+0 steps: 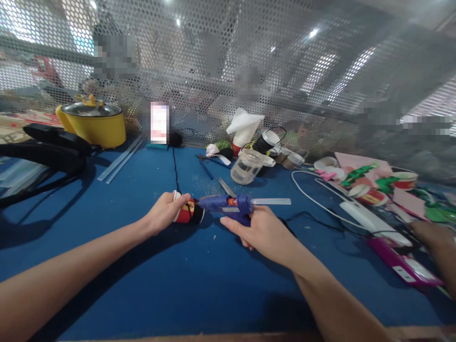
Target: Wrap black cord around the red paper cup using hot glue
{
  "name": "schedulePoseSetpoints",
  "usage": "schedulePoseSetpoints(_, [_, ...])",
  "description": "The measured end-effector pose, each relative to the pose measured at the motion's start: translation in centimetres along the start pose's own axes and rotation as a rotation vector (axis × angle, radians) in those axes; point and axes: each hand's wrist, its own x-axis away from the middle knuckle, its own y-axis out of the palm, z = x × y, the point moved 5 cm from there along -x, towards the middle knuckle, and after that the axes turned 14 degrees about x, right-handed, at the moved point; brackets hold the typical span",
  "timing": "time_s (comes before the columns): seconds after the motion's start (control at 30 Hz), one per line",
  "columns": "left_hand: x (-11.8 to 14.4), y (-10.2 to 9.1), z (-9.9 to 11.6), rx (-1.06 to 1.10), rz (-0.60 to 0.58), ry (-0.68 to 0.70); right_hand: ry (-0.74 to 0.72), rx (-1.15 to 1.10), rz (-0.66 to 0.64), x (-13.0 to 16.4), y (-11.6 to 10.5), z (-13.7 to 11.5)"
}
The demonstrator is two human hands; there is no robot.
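My left hand (164, 211) grips a small red paper cup (188, 213) lying on its side on the blue table (149, 280). My right hand (260, 230) holds a blue hot glue gun (228, 205) with a clear glue stick (272, 201) sticking out of its back. The gun's nozzle points left and touches the cup's bottom end. A black cord (302, 217) runs from the gun to the right.
A yellow pot (93, 122) stands at the back left beside spare glue sticks (119, 160). Scissors (225, 186), a clear plastic cup (246, 167) and stacked cups (245, 130) sit behind. A white power strip (366, 219), paper scraps (370, 176) and another person's hand (436, 237) are at right.
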Motion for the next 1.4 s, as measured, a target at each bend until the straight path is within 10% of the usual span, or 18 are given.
schedulePoseSetpoints(0.43, [0.5, 0.4, 0.3, -0.156, -0.053, 0.122, 0.021, -0.045, -0.034, -1.1, 0.5, 0.8])
schedulePoseSetpoints(0.73, [0.6, 0.3, 0.6, -0.156, -0.041, 0.121, 0.006, -0.464, -0.061, -1.9, 0.6, 2.1])
schedulePoseSetpoints(1.03, [0.6, 0.0, 0.6, -0.112, -0.023, 0.156, 0.220, -0.714, 0.331, -5.8, -4.6, 6.4])
schedulePoseSetpoints(1.4, [0.7, -0.1, 1.0, -0.093, -0.030, 0.169, 0.312, -0.492, 0.212, -10.8, -7.0, 10.0])
